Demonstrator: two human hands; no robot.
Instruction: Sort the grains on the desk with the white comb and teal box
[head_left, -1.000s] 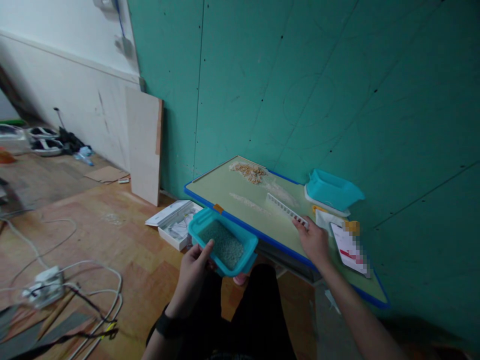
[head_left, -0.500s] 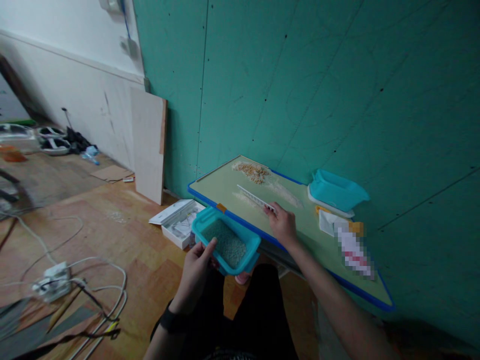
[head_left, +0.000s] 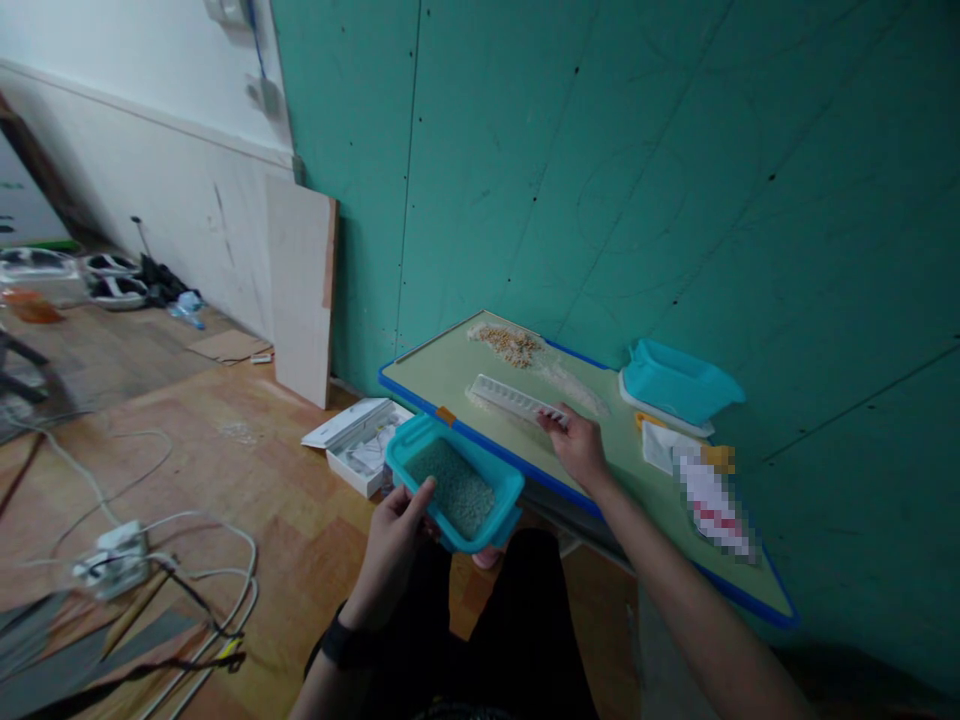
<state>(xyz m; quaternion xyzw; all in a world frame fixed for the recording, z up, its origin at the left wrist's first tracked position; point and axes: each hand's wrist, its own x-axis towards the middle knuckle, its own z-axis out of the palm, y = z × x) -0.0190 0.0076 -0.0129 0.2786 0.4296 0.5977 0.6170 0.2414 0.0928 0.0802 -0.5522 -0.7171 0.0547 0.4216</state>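
Observation:
My left hand (head_left: 399,530) grips the near-left rim of a turquoise plastic tub (head_left: 504,478), thumb over the edge. Pale small grains (head_left: 454,485) cover the tub's bottom, and it is held at the front edge of the table (head_left: 622,465). Over the tabletop, my right hand (head_left: 579,447) is closed on the right end of a long white ribbed plastic strip (head_left: 511,396). A thin band of whitish grains lies beneath the strip. Farther back are a heap of yellow-brown kernels (head_left: 514,347) and a streak of pale grains (head_left: 574,385).
At the table's right stand another turquoise tub (head_left: 679,382) and a white cloth-like item (head_left: 664,447). An open white box (head_left: 352,465) sits on the floor at left. A board (head_left: 300,290) leans on the wall; a power strip (head_left: 112,560) and cables lie lower left.
The white strip has turned from edge-on to showing its broad ribbed face, and my right hand has shifted slightly right. My left hand keeps hold of the tub.

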